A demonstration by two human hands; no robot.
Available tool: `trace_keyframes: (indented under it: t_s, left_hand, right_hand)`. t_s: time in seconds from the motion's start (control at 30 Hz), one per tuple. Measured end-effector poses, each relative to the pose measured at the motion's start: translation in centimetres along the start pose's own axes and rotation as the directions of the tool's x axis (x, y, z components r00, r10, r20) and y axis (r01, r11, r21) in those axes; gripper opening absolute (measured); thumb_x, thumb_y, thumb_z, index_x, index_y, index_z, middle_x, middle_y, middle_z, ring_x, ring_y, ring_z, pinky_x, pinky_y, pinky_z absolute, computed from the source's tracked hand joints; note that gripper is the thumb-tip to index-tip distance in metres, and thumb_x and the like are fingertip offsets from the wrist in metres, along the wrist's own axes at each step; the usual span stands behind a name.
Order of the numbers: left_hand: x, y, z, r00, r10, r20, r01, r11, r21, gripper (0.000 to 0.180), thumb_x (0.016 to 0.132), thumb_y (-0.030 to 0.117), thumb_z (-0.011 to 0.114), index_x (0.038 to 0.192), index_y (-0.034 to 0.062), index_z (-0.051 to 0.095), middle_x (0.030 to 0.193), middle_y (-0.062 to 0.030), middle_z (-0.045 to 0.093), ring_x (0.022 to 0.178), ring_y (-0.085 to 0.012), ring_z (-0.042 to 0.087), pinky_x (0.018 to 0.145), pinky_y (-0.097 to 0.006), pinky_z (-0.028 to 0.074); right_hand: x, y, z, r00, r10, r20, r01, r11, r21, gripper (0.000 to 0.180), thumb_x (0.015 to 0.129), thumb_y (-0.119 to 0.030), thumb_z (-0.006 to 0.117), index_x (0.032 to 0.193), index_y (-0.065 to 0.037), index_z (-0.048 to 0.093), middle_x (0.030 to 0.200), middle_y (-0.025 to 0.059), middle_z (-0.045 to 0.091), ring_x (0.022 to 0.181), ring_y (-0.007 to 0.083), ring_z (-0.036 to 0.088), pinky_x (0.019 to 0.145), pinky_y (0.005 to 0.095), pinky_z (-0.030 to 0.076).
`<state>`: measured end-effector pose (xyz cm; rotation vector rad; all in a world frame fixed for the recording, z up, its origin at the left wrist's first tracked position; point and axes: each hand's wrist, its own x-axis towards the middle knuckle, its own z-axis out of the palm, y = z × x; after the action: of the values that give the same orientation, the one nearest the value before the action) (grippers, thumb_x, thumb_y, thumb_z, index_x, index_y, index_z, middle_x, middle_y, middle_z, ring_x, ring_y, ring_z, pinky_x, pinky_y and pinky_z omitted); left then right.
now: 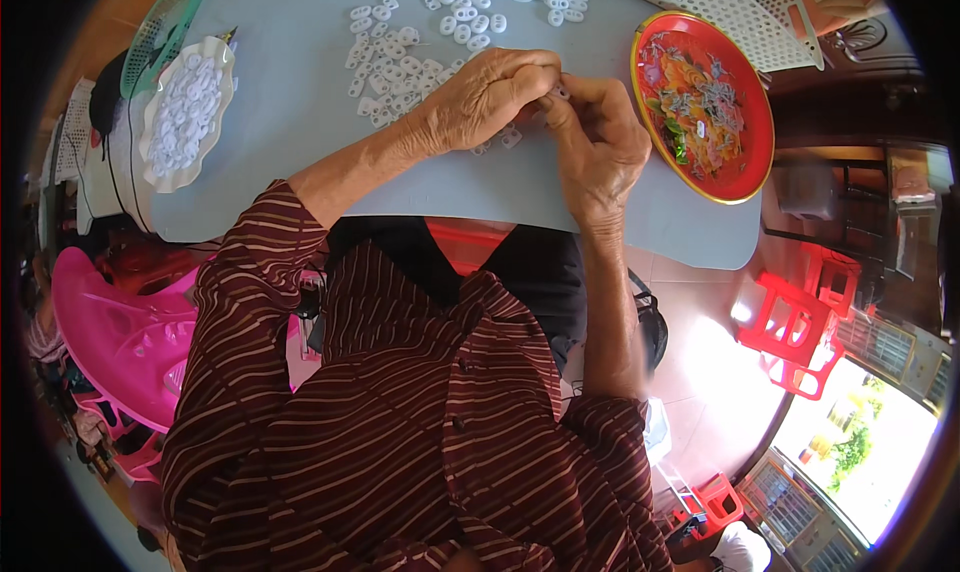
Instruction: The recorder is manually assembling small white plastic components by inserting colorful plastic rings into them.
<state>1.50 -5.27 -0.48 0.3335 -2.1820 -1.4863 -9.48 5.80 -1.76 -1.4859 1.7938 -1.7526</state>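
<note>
My left hand (492,100) and my right hand (603,144) meet over the near half of the grey-blue table (290,92). Both are closed, thumbs and fingers pinched together around something small. A pale bit of it shows between the fingertips, too small to name. Small white oval plastic pieces with two holes (398,80) lie spread beyond and beside my left hand. A few more show just under the hands. Right of my right hand stands a round red tray with a gold rim (757,162), holding many small grey metal-looking parts and one white piece.
At the left edge, a scalloped white dish (229,82) is full of similar white pieces, beside a green basket (165,27). A white perforated basket (715,17) stands at the back right. A pink plastic chair (120,337) is at lower left, red stools (785,317) at right.
</note>
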Motion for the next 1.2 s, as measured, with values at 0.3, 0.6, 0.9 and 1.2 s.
trace_keyframes:
  t_s: [0.3, 0.6, 0.9, 1.2]
  left_hand:
    - [-0.6, 1.1, 0.2, 0.993, -0.094, -0.076, 0.089, 0.993, -0.071, 0.037, 0.096, 0.033, 0.041, 0.08, 0.0006, 0.049, 0.063, -0.0036, 0.045, 0.059, -0.0107, 0.042, 0.055, -0.028, 0.038]
    - [-1.4, 0.7, 2.2, 0.986, 0.145, 0.088, -0.15, 0.987, 0.051, 0.016, 0.089, 0.017, 0.05, 0.085, 0.0016, 0.053, 0.072, -0.0172, 0.053, 0.07, -0.0363, 0.052, 0.064, -0.041, 0.043]
    - [-1.9, 1.3, 2.8, 0.936, 0.328, 0.124, -0.335, 0.941, 0.038, 0.014, 0.085, 0.014, 0.056, 0.082, 0.0012, 0.052, 0.074, -0.0138, 0.053, 0.075, -0.0326, 0.053, 0.066, -0.042, 0.044]
    - [-3.0, 0.9, 4.7, 0.844, 0.486, 0.225, -0.507, 0.861, 0.043, 0.017, 0.08, 0.011, 0.06, 0.072, 0.0024, 0.047, 0.069, -0.0107, 0.048, 0.071, -0.03, 0.049, 0.065, -0.041, 0.043]
  right_hand:
    - [2.7, -0.7, -1.3, 0.984, 0.174, 0.03, -0.174, 0.93, 0.325, 0.012, 0.087, -0.006, 0.061, 0.094, 0.004, 0.06, 0.08, 0.0045, 0.063, 0.065, 0.0077, 0.057, 0.06, 0.0207, 0.047]
    - [21.6, 2.6, -11.8, 0.906, -0.42, 0.061, 0.319, 0.58, -0.75, 0.015, 0.08, -0.015, 0.063, 0.091, -0.005, 0.068, 0.069, 0.0086, 0.065, 0.064, 0.0167, 0.062, 0.061, 0.0277, 0.048]
    - [9.4, 0.2, -0.1, 0.838, -0.178, 0.515, 0.325, 0.922, -0.209, 0.01, 0.078, -0.008, 0.063, 0.087, -0.003, 0.064, 0.079, 0.0124, 0.064, 0.064, 0.024, 0.062, 0.061, 0.0333, 0.05]
    - [8.0, 0.4, 0.4, 0.7, -0.061, 0.712, 0.244, 0.957, -0.159, 0.009, 0.078, -0.009, 0.06, 0.084, -0.002, 0.063, 0.077, 0.0129, 0.063, 0.065, 0.0277, 0.061, 0.06, 0.0351, 0.048]
